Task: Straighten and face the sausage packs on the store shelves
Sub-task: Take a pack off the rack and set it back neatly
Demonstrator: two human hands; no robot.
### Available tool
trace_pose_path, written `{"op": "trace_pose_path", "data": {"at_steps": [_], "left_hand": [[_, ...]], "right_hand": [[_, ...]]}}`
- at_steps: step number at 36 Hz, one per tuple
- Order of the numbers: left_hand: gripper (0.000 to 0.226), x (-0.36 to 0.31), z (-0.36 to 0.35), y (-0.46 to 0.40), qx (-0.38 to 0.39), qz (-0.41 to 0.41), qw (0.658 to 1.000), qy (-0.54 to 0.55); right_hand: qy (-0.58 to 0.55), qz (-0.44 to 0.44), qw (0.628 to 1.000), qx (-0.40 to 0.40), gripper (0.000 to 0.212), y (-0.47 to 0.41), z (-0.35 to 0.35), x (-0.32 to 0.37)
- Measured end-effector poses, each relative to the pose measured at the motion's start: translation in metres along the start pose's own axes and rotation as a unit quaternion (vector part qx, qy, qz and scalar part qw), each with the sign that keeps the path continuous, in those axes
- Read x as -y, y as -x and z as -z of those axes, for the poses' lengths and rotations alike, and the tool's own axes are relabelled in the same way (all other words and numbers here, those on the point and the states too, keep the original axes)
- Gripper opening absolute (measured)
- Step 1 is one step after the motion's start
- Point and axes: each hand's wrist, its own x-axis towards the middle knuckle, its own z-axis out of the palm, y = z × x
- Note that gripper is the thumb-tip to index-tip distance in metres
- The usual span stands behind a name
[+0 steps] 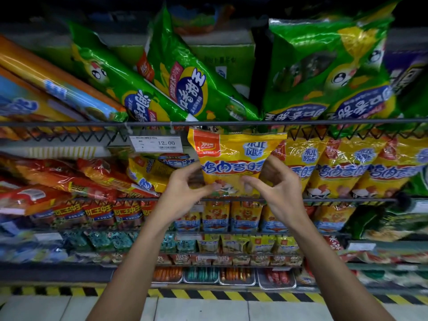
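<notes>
Your left hand (185,188) and right hand (275,184) pinch 1 glossy yellow plastic sausage pack (234,163) upright at the wire shelf (347,200) front; the green packs (180,75) above lie tilted, unstraightened.

Open gap left of held yellow pack (234,163), partly blocked by fallen yellow pack (148,172); upright yellow packs (328,167) crowding right; wire rail (69,123) just overhead.
</notes>
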Motion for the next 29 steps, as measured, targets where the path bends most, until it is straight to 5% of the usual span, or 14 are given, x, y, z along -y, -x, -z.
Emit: {"op": "trace_pose_path", "data": {"at_steps": [9,13,18,23,29], "left_hand": [[0.038,0.032,-0.022,-0.016,-0.044,-0.019,0.999,-0.003],[0.037,0.052,-0.024,-0.016,-0.007,0.02,0.999,-0.043],[0.019,0.06,-0.022,-0.016,0.022,0.033,0.992,-0.117],[0.028,0.065,-0.021,-0.01,-0.003,0.001,0.988,-0.156],[0.034,0.069,-0.021,-0.009,-0.031,-0.006,0.969,-0.245]], "right_hand": [[0.005,-0.037,0.999,-0.023,0.081,-0.011,-0.001,-0.027],[0.047,-0.063,0.997,0.024,0.039,-0.008,-0.005,-0.045],[0.138,-0.06,0.988,0.014,0.031,0.0,-0.013,-0.059],[0.136,-0.049,0.984,-0.1,0.072,0.028,-0.024,-0.067],[0.144,0.002,0.982,-0.125,0.073,0.048,-0.032,-0.061]]}}
